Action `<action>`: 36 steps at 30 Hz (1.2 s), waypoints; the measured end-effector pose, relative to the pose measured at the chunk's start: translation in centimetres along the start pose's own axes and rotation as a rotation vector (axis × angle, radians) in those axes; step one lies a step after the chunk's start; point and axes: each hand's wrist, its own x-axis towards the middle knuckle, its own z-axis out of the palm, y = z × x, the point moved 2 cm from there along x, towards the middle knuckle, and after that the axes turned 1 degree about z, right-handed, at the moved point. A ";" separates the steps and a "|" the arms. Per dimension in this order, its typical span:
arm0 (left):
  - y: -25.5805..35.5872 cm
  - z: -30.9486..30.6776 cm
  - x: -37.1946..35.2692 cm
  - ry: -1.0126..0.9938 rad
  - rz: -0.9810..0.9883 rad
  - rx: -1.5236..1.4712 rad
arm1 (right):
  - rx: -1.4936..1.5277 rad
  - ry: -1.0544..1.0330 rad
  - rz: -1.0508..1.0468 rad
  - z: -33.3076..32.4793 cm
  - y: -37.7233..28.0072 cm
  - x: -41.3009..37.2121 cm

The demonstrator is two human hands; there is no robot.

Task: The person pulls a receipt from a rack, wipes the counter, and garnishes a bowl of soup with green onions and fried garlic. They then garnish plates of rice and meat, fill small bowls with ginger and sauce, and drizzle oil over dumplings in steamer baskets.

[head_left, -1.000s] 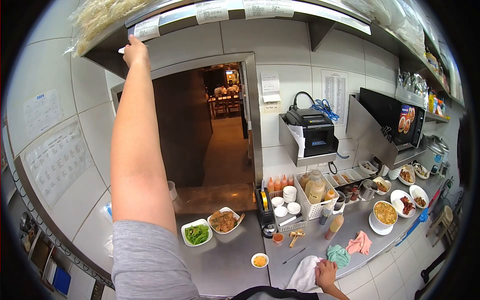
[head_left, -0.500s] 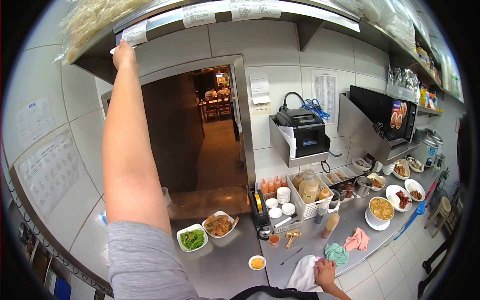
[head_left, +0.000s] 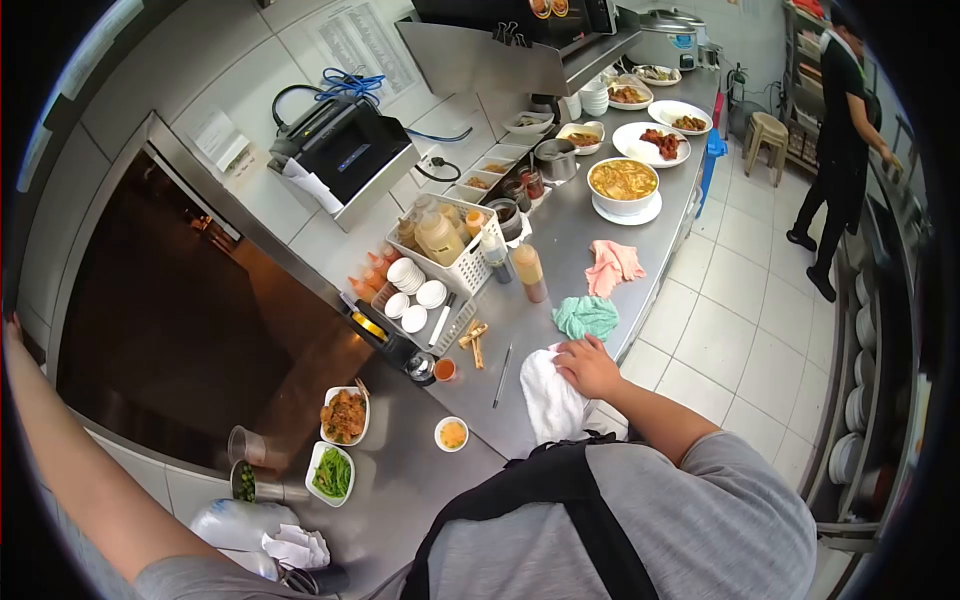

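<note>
My right hand (head_left: 588,366) rests on a white towel (head_left: 550,398) at the counter's front edge, its fingers spread over the cloth. A green cloth (head_left: 586,317) lies just beyond it and a pink cloth (head_left: 613,267) farther on. My left arm reaches up along the far left side; only the edge of my left hand (head_left: 12,335) shows, dark and cut off, so its fingers are hidden. Below the opening in the wall stand a dish of fried food (head_left: 344,417) and a dish of greens (head_left: 330,473). A small bowl (head_left: 451,434) of yellow-orange food sits nearby.
A basket of sauce bottles (head_left: 470,262), a printer (head_left: 345,150) and a large soup bowl (head_left: 622,186) are along the counter (head_left: 520,335). Several plated dishes stand behind the soup. A person in black (head_left: 843,130) stands at the right beside shelves with stacked plates. A stool (head_left: 766,140) is on the floor.
The view has swung right and tilted. My left arm now lies at the far left edge, its hand mostly out of sight. My right hand stays on the towel. A person now shows at right.
</note>
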 end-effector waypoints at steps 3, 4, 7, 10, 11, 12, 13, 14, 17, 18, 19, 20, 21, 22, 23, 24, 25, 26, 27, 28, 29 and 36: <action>-0.6 0.2 -2.7 0.080 0.040 -0.114 | -0.020 -0.015 0.010 0.3 -0.8 -1.0; -2.4 -0.6 5.6 -0.056 0.130 -0.111 | -0.048 0.001 -0.006 0.6 -0.7 -0.8; -3.1 -1.6 3.2 -0.049 0.142 -0.100 | -0.063 -0.001 -0.025 1.3 -0.3 -1.1; -1.8 -1.0 -2.7 0.042 0.107 -0.110 | 0.008 0.052 -0.042 0.7 -1.2 -0.6; -1.3 -1.0 -4.8 0.058 0.108 -0.109 | 0.029 0.042 -0.023 0.6 -1.1 -0.6; -0.9 -1.0 -6.0 0.074 0.096 -0.107 | 0.046 0.055 -0.030 0.7 -1.1 -0.6; -0.7 -1.0 -6.5 0.085 0.105 -0.096 | 0.042 0.064 -0.044 0.6 -1.2 -0.5; -0.4 -1.2 -7.0 0.084 0.106 -0.084 | 0.046 0.060 -0.037 0.5 -1.3 -0.6; -0.4 -1.5 -7.1 0.079 0.112 -0.076 | 0.041 0.065 -0.039 0.5 -1.2 -0.6; -0.6 -1.7 -7.0 0.071 0.118 -0.072 | 0.046 0.059 -0.036 0.5 -1.3 -0.6; -0.7 -2.0 -6.9 0.077 0.116 -0.072 | 0.050 0.053 -0.033 0.6 -1.2 -0.6; -0.7 -2.1 -6.8 0.077 0.116 -0.062 | 0.047 0.050 -0.038 0.6 -1.1 -0.6; -0.7 -2.3 -6.6 0.076 0.117 -0.052 | 0.045 0.048 -0.037 0.7 -1.0 -0.6; -0.8 -2.6 -6.5 0.081 0.118 -0.051 | 0.045 0.046 -0.035 0.8 -1.0 -0.6; -0.8 -2.8 -6.3 0.072 0.126 -0.036 | 0.045 0.044 -0.040 0.8 -0.9 -0.6; -0.7 -3.1 -6.4 0.063 0.135 -0.020 | 0.041 0.042 -0.037 0.8 -1.0 -0.6; -0.5 -3.3 -6.4 0.068 0.137 -0.017 | 0.038 0.040 -0.034 0.7 -1.1 -0.6; -0.5 -3.4 -6.4 0.067 0.140 -0.005 | 0.039 0.037 -0.038 0.7 -1.2 -0.6; -0.4 -3.5 -6.5 0.065 0.142 0.005 | 0.039 0.037 -0.037 0.5 -1.3 -0.5; -0.4 -3.6 -6.5 0.067 0.142 0.008 | 0.040 0.038 -0.034 0.5 -1.3 -0.5; -0.3 -3.5 -6.5 0.046 0.144 0.021 | 0.040 0.036 -0.036 0.5 -1.2 -0.6; 0.2 -2.2 -8.8 -0.047 0.016 0.141 | 0.045 0.046 -0.053 0.7 -1.0 -0.6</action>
